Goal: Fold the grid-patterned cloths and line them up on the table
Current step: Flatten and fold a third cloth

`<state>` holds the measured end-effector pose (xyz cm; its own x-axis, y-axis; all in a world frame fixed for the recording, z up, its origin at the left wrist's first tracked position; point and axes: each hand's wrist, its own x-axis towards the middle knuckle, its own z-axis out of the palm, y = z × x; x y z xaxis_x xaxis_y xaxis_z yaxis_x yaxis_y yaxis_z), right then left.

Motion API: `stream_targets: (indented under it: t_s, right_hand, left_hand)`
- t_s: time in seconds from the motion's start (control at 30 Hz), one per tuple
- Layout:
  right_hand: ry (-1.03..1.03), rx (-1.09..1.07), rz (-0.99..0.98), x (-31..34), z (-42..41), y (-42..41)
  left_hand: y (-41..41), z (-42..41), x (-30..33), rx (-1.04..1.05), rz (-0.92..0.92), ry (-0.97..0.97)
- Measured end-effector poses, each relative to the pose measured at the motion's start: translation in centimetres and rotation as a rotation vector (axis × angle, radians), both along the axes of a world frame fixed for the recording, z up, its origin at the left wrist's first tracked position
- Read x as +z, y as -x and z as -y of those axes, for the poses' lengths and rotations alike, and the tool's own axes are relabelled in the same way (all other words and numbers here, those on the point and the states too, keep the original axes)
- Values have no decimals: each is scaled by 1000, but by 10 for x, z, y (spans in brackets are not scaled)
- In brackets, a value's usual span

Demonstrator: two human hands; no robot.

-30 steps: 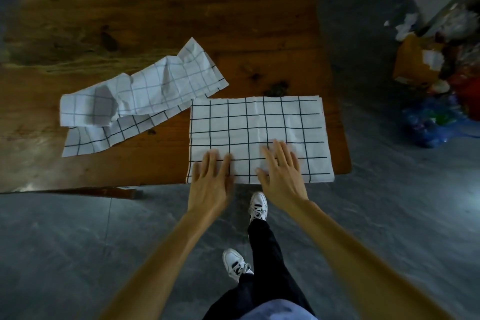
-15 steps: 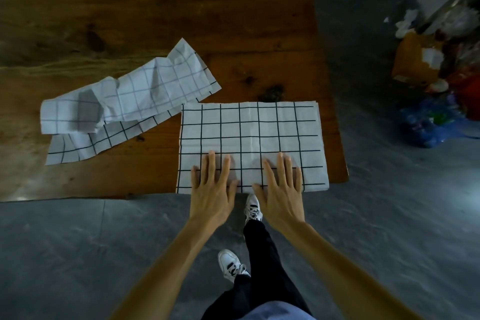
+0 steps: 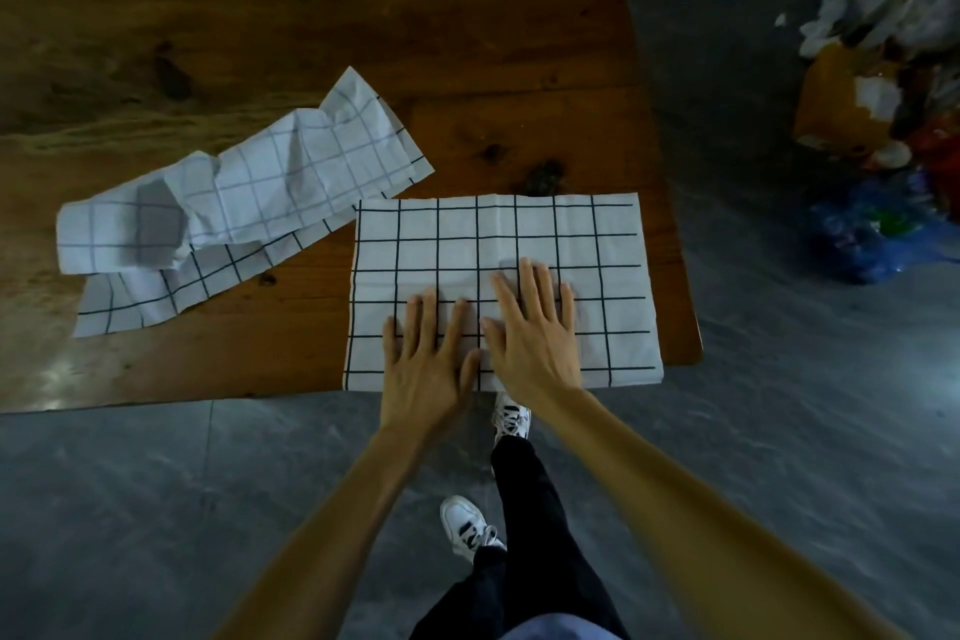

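Observation:
A white cloth with a black grid (image 3: 597,250) lies folded into a flat rectangle at the near right corner of the wooden table (image 3: 415,16). My left hand (image 3: 428,359) rests flat on its near edge, fingers spread. My right hand (image 3: 535,327) lies flat just right of it, reaching further onto the cloth. Neither hand grips anything. A second grid cloth (image 3: 239,203) lies crumpled and unfolded to the left, its corner touching the folded one.
The table's near edge runs just under my wrists, and its right edge lies close to the folded cloth. A pile of bags and rubbish (image 3: 883,146) sits on the grey floor at the right. My legs and white shoes (image 3: 511,418) are below the table edge.
My right hand has slid forward over the folded cloth and closer to my left hand. The left hand stays at the near edge. The view has shifted slightly.

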<state>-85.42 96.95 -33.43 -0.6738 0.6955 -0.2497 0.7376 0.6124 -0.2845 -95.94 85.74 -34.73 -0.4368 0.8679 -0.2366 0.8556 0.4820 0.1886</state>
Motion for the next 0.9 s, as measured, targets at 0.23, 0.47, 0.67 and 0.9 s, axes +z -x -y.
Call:
stream_targets:
  t_s: [0.23,0.47,0.67,0.9]
  right_hand:
    - [-55,3,58,-4,3,-3]
    - [-68,-12,70,-8,5,-3]
    - [-87,-27,70,-9,7,-3]
    - [-50,-84,99,-6,-8,-30]
  left_hand:
    - [0,1,-3,25,3,-6]
    - [-1,5,-2,28,-10,-13]
    - [-1,5,-2,25,-24,1]
    - [9,6,5,14,-35,32]
